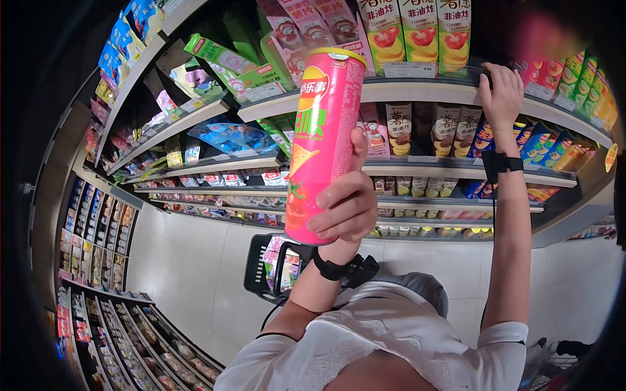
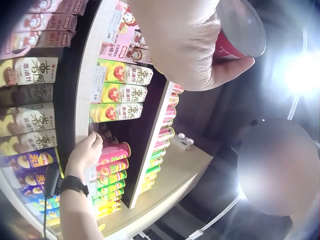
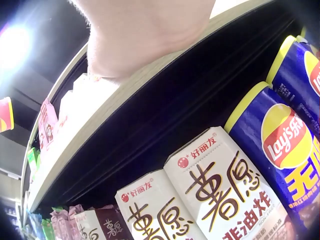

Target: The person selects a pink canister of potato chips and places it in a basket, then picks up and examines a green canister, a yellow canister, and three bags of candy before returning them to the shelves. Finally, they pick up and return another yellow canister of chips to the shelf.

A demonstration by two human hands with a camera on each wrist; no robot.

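Note:
My left hand [image 1: 345, 202] grips a pink chip can [image 1: 323, 143] with a yellow lid and a tomato picture, raised upright in front of the shelves. From the left wrist, the hand [image 2: 180, 40] fills the top, and the can's round base [image 2: 245, 25] shows past the thumb. My right hand [image 1: 503, 94] rests on the front edge of the upper shelf [image 1: 417, 91], beside a row of tomato-pictured chip boxes [image 1: 454, 36]. In the right wrist view this hand [image 3: 145, 35] lies over the shelf edge, its fingertips hidden.
Below the right hand stand white chip boxes [image 3: 220, 185] and blue chip cans [image 3: 280, 145]. More pink cans [image 2: 112, 152] line the upper shelf. A black shopping basket [image 1: 255, 267] with packages inside is below the left arm. Further shelves [image 1: 130, 339] stand across the aisle.

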